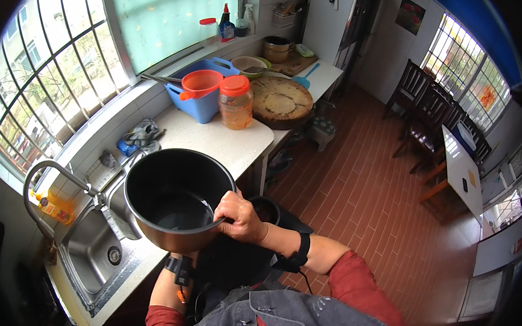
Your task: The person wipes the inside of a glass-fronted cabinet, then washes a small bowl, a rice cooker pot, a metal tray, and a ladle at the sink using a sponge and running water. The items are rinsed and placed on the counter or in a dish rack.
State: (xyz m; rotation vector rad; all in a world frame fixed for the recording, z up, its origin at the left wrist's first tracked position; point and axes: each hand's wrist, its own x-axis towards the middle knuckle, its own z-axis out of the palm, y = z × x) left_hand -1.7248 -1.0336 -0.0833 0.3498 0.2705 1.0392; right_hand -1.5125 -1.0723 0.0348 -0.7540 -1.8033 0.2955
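Observation:
A round cooker inner pot (170,235), black inside and copper-brown outside, is tilted up in front of me beside the sink. Its dark interior (172,192) faces me, with a little shine, perhaps moisture, near the bottom. My right hand (240,216) grips the rim on the right, thumb outside and fingers curled over it. My left forearm (165,288) reaches up beneath the pot, which hides the left hand, so its hold cannot be seen. Just left of the pot is a stainless steel double sink (90,247) with a gooseneck faucet (47,164).
On the counter (205,139) stand a blue plastic basket (198,106) with a red colander-like container (203,81), a red-lidded jar (237,105) and a round wooden chopping block (281,99). Grey cloths (145,134) lie behind the sink. A dark bin (264,210) is on the floor.

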